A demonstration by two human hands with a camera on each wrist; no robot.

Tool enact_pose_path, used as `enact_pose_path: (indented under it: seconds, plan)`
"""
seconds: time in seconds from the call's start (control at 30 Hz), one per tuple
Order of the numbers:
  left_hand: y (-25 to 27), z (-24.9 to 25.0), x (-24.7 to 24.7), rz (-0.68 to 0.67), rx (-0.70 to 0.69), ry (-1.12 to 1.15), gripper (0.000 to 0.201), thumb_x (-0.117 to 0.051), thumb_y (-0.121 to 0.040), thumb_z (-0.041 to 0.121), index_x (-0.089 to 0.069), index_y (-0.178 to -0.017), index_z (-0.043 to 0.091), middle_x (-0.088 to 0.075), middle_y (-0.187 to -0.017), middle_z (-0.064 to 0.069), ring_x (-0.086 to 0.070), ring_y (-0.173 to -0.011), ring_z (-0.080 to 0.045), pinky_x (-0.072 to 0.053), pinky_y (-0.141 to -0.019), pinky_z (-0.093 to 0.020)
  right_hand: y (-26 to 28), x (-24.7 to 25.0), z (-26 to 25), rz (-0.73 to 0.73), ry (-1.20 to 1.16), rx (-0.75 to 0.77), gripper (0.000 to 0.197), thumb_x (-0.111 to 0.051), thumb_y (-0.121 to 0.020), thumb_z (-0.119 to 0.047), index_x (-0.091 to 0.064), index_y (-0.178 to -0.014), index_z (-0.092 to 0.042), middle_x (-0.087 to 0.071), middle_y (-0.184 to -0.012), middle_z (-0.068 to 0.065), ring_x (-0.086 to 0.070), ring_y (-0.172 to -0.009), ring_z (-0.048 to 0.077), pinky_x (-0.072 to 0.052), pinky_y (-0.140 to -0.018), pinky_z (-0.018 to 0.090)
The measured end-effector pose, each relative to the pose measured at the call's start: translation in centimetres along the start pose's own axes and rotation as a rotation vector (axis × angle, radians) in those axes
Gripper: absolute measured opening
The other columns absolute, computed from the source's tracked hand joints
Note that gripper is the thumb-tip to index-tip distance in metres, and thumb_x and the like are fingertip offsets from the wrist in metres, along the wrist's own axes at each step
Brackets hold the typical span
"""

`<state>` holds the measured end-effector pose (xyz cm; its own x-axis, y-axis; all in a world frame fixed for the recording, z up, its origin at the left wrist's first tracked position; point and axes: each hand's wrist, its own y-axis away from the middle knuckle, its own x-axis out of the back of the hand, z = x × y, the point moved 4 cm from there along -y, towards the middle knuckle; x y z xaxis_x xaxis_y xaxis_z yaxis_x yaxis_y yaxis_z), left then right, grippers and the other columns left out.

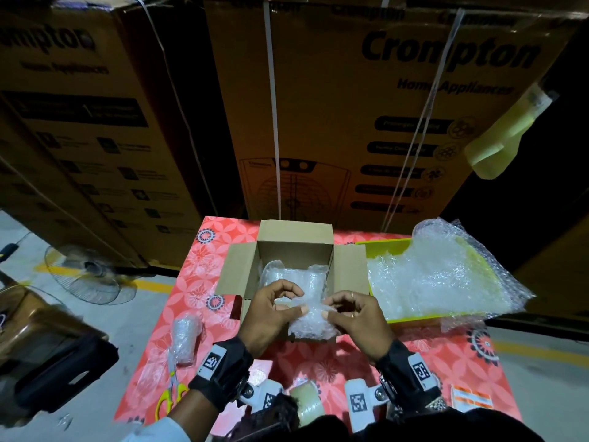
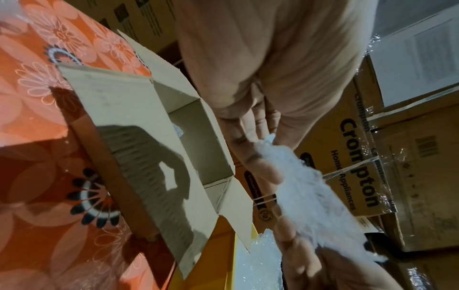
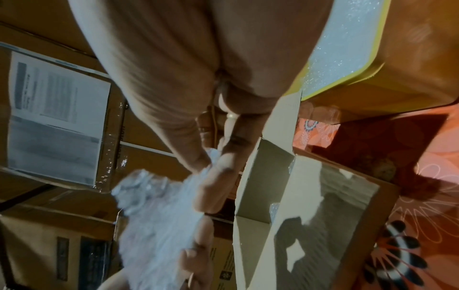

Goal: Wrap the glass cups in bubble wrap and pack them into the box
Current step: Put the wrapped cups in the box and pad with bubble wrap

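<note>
An open cardboard box [image 1: 242, 266] stands mid-table on a red flowered cloth, with two bubble-wrapped bundles [image 1: 287, 275] inside. Over its near edge both hands hold another bubble-wrapped bundle [image 1: 314, 325]; no glass shows through it. My left hand [image 1: 293, 301] pinches its left top between thumb and fingers. My right hand [image 1: 331, 309] pinches its right top the same way. In the left wrist view the left hand's fingertips [image 2: 250, 143] nip the wrap [image 2: 310, 196] beside the box [image 2: 129, 109]. The right wrist view shows the right hand's fingers [image 3: 213, 176] on the wrap [image 3: 159, 225].
One wrapped cup [image 1: 185, 339] lies on the cloth left of the box. A yellow tray [image 1: 411, 319] with loose bubble wrap sheets [image 1: 439, 275] sits right of it. Scissors [image 1: 172, 397] and a tape roll [image 1: 306, 403] lie at the near edge. Big cartons [image 1: 350, 106] rise behind; a fan [image 1: 89, 275] stands on the floor.
</note>
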<state>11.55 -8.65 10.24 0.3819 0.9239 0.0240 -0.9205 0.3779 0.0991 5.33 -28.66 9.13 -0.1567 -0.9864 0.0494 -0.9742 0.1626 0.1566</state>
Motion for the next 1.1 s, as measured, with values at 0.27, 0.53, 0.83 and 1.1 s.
enact_pose_path:
  seconds: [0.27, 0.53, 0.83, 1.1]
  plan:
    - [-0.1, -1.2, -0.1, 0.043, 0.324, 0.357, 0.028, -0.049, -0.093, -0.005, -0.068, -0.074, 0.003, -0.068, -0.092, -0.01, -0.057, -0.083, -0.021, -0.044, -0.067, -0.028, -0.1, -0.8, -2.0, 0.006, 0.088, 0.164, 0.03, -0.072, -0.083, 0.01, -0.083, -0.079, -0.018, -0.07, -0.092, 0.004, -0.068, -0.095, 0.022, -0.056, -0.086, 0.031]
    - [-1.4, -1.2, 1.2, 0.083, 0.241, 0.312, 0.04, -0.076, -0.076, -0.02, -0.065, -0.107, 0.002, -0.065, -0.082, -0.007, -0.065, -0.068, -0.023, -0.056, -0.06, -0.032, -1.5, -1.1, -1.9, 0.051, -0.039, 0.089, 0.014, -0.084, -0.08, -0.003, -0.071, -0.079, -0.01, -0.071, -0.085, 0.011, -0.067, -0.074, 0.023, -0.057, -0.072, 0.039]
    - [-1.9, -1.6, 2.3, -0.028, 0.348, 0.357, 0.006, -0.066, -0.091, -0.007, -0.07, -0.094, -0.004, -0.067, -0.091, -0.018, -0.067, -0.085, -0.031, -0.06, -0.085, -0.047, -2.3, -2.7, -2.2, 0.023, 0.129, 0.058, 0.016, -0.085, -0.078, -0.002, -0.072, -0.079, -0.011, -0.073, -0.082, 0.011, -0.07, -0.072, 0.022, -0.058, -0.073, 0.037]
    - [-1.5, -2.1, 3.7, 0.029, 0.272, 0.202, 0.032, -0.073, -0.073, -0.027, -0.068, -0.098, -0.009, -0.069, -0.087, -0.019, -0.069, -0.07, -0.025, -0.059, -0.062, -0.03, -1.7, -4.1, -1.4, -0.037, 0.139, 0.034, 0.013, -0.085, -0.078, -0.002, -0.073, -0.072, -0.005, -0.075, -0.085, 0.007, -0.072, -0.079, 0.022, -0.059, -0.079, 0.032]
